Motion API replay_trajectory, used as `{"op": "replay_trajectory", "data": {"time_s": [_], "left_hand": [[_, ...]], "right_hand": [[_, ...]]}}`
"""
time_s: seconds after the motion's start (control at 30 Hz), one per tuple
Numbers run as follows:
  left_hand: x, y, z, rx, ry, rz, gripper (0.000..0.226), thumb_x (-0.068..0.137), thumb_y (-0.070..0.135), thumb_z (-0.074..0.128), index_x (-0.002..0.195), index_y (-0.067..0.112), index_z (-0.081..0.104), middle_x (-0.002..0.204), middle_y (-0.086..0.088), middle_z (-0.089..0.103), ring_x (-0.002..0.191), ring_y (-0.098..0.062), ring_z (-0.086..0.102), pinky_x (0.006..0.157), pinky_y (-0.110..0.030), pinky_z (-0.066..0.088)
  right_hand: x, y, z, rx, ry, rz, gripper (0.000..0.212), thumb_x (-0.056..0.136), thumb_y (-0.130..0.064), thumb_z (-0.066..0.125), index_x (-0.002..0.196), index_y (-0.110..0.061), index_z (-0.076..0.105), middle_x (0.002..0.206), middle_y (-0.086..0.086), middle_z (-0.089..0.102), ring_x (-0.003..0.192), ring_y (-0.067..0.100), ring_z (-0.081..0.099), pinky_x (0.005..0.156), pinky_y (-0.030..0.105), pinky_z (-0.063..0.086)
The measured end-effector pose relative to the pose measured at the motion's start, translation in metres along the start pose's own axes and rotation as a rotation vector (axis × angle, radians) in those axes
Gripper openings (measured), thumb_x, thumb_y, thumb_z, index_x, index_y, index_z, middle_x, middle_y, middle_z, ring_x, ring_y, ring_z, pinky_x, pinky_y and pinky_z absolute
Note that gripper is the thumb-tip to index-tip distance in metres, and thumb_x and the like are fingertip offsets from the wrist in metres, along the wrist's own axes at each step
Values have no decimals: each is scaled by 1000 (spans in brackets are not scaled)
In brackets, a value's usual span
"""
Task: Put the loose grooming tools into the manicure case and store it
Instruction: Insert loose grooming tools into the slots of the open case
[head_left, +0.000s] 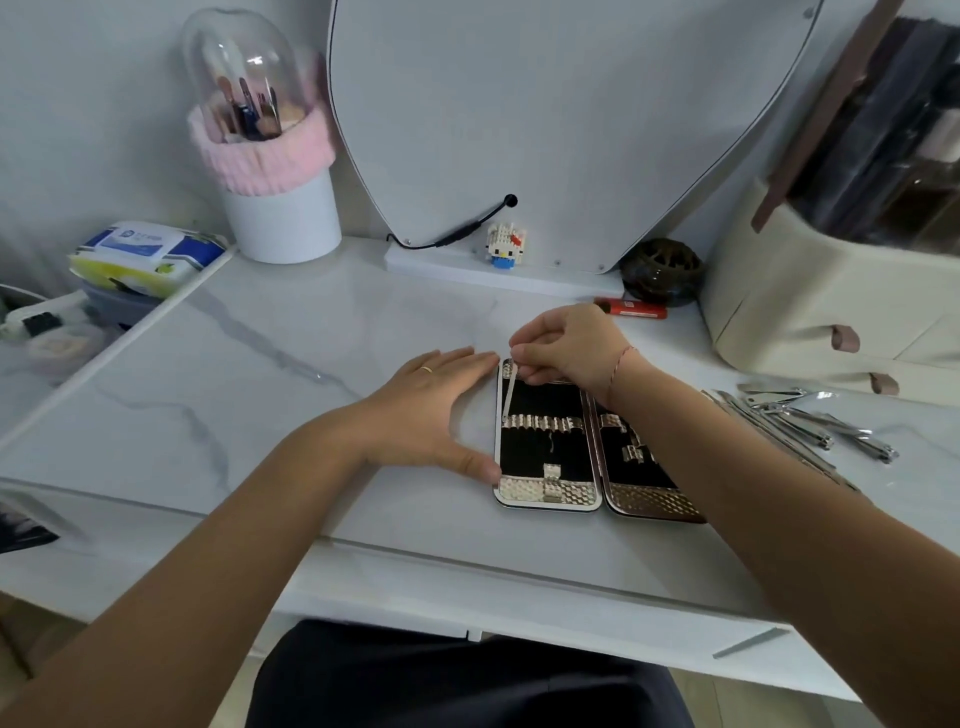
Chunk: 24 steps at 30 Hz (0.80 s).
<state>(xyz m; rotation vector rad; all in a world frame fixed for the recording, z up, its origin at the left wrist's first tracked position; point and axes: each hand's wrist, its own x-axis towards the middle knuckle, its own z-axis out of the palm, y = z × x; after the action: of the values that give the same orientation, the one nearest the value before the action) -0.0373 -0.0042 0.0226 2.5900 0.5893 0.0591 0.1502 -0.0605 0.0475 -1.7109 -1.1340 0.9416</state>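
Marble desktop: left hand flat against case, right hand around tool.

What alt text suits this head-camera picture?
A right hand pinches a thin tool over an open manicure case on a white table; the left hand touches the case's edge. More tools lie loose at right.

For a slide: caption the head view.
Right hand pinches a thin tool over the open manicure case; left hand braces its edge.
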Motion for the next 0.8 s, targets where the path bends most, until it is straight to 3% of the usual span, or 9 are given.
{"op": "replay_trajectory", "data": {"time_s": [0.13,0.23,0.33,0.43,0.57,0.8], "left_hand": [[-3,1,-2,-31,-19,-17,110,66,62,70,148,26,6,156,8,10,121,16,-6,101,-9,-8],[-4,0,1,-11,-25,-12,117,57,78,60,148,28,6,157,9,11,139,3,-5,113,-22,-7],[-6,0,8,14,-19,-18,121,51,84,50,148,31,3,156,11,10,141,0,-4,116,-30,-7],[-9,2,11,41,1,3,121,51,86,49,148,32,0,157,12,8,141,0,-4,116,-31,-7],[-10,2,13,45,8,11,119,52,87,49,146,36,-4,157,14,6,141,0,-6,116,-31,-8],[-9,1,14,110,-1,-1,119,54,89,46,147,35,-4,157,14,0,141,0,-9,117,-35,-6]], "right_hand": [[2,-1,-1,-80,4,-26,5,81,0,66,87,-1,66,72,15,68,53,9,64,58,19,57],[5,-2,-5,-73,18,-42,5,82,3,65,87,2,66,70,16,66,50,9,62,56,18,56],[6,-3,-3,-91,26,-52,7,81,2,66,88,2,66,70,15,66,52,11,63,58,20,57],[7,-2,0,-47,47,-42,8,81,1,66,90,-1,66,73,15,67,56,15,63,62,25,58],[9,-2,-1,-22,71,-35,12,82,0,66,94,0,67,76,16,67,58,15,62,56,19,56],[5,-2,-5,-98,-77,-52,15,81,4,65,95,6,66,67,13,65,49,5,62,54,14,53]]}}
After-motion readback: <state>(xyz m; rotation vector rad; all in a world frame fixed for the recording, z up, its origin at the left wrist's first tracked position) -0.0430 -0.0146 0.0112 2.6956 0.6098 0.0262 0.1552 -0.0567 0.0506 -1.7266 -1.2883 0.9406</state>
